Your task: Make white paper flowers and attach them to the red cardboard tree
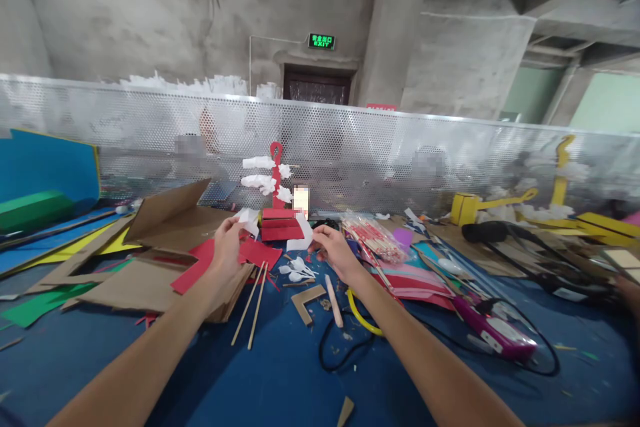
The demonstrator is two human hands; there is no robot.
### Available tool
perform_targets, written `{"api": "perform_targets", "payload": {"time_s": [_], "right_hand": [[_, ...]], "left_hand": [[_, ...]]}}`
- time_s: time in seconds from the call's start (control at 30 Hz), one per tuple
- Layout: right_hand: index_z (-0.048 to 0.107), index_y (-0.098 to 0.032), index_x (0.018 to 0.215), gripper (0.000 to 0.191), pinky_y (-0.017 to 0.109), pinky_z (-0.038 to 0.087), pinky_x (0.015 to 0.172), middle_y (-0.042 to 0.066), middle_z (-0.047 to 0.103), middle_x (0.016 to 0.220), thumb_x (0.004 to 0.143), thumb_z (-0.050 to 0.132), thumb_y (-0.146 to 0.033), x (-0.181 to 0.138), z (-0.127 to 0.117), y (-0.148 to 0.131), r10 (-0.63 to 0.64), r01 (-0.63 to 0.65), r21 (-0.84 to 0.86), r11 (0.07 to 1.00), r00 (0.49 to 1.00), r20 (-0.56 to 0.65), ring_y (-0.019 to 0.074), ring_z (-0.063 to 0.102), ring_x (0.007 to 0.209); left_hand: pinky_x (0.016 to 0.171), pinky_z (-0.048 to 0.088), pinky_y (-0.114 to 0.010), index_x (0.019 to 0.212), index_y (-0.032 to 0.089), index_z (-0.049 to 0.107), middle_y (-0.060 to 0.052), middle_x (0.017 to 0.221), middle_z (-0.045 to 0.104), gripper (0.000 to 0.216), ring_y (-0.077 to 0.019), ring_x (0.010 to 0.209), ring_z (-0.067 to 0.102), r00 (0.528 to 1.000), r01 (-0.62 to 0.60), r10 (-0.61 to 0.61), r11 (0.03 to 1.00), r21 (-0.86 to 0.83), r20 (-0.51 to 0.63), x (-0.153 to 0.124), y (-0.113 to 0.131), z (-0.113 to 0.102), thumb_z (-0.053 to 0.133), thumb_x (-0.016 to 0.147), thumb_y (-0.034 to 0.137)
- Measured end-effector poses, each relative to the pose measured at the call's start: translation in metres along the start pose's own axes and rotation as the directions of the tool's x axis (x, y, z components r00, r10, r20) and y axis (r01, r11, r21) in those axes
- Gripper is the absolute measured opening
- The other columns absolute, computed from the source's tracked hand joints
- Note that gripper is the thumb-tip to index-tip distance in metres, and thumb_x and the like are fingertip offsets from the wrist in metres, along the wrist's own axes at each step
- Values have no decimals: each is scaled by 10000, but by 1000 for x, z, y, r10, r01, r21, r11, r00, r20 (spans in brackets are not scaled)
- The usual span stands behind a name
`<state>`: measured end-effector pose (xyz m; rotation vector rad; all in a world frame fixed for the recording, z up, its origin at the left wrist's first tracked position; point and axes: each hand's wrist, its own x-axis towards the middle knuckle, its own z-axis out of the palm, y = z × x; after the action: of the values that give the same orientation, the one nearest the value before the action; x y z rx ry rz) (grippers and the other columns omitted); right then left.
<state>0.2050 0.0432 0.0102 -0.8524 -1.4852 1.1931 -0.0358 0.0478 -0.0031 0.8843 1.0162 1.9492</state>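
Observation:
My left hand (229, 245) pinches a small white paper piece (249, 221) between thumb and fingers. My right hand (336, 250) grips an angled white paper piece (301, 236) by its lower corner. Whether the two papers join is hard to see. Between and just beyond the hands stands a red box-like paper base (280, 225). From it rises a red upright strip (277, 167) with a looped top and white tissue-like bunches (259, 182) on its sides. Below the hands lie several white plastic spoons (299, 269), two wooden chopsticks (255, 307) and an L-shaped cardboard piece (306, 302).
Brown cardboard (135, 287) and red sheets (200, 263) lie left. A plastic bag of red-and-white sticks (377, 240), a purple device (495, 330) with black cable and a yellow ring (361, 315) lie right. Perforated metal panel (345, 153) bounds the blue table (280, 387) behind.

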Motion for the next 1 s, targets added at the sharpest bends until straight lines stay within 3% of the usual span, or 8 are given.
{"api": "perform_targets", "payload": {"time_s": [0.07, 0.17, 0.37, 0.43, 0.6, 0.73, 1.0], "right_hand": [[517, -178, 783, 210, 157, 352, 401, -9, 615, 630, 714, 629, -342, -5, 2, -2, 73, -74, 0, 997, 982, 172, 129, 616, 567], [542, -170, 817, 261, 160, 359, 401, 8, 642, 657, 716, 656, -382, -15, 7, -3, 191, -149, -135, 980, 900, 391, 122, 605, 539], [623, -153, 889, 316, 159, 384, 430, -10, 609, 644, 751, 657, -435, -25, 14, 1, 336, -9, -457, 889, 691, 640, 73, 509, 485], [624, -153, 951, 372, 154, 361, 409, -20, 579, 630, 756, 651, -469, -24, 14, 1, 316, 29, -476, 879, 712, 627, 62, 465, 461], [554, -175, 1127, 506, 156, 398, 414, 35, 592, 821, 779, 605, -538, -16, 13, -1, 121, 64, -382, 922, 889, 441, 105, 542, 601], [609, -144, 1019, 441, 162, 412, 424, 48, 599, 817, 756, 642, -496, -13, 15, 1, 7, 111, -310, 944, 935, 355, 122, 551, 636], [653, -125, 892, 334, 165, 385, 418, 24, 602, 674, 737, 667, -421, -10, 14, 4, -8, 84, -258, 963, 959, 282, 117, 550, 585]], "left_hand": [[576, 435, -205, 791, 179, 579, 5, 750, 624, 232, -108, 623, 574, 999, -20, 21, 1000, -17, 46, -2, 0, 2, 667, 605, 287], [587, 443, -214, 823, 161, 607, -17, 766, 630, 294, -125, 652, 577, 992, -19, 22, 1000, -19, 128, -9, 2, 8, 708, 617, 345], [584, 447, -213, 751, 147, 592, 4, 685, 584, 321, -111, 603, 538, 927, 19, -39, 998, 57, 373, -27, 7, 18, 707, 657, 432], [568, 444, -212, 748, 152, 578, 18, 656, 560, 341, -106, 574, 523, 889, 16, -71, 992, 123, 452, -32, 8, 19, 713, 650, 449], [513, 389, -193, 861, 168, 546, 38, 615, 548, 336, -96, 525, 496, 759, -110, -101, 953, 281, 643, -37, 3, 21, 685, 704, 430], [496, 353, -192, 880, 170, 532, 21, 639, 578, 288, -100, 523, 497, 632, -237, -136, 903, 358, 763, -40, -2, 21, 635, 766, 413], [474, 293, -189, 830, 177, 507, 37, 599, 540, 319, -91, 491, 437, 588, -310, -147, 867, 389, 796, -46, 3, 19, 635, 763, 461]]}}
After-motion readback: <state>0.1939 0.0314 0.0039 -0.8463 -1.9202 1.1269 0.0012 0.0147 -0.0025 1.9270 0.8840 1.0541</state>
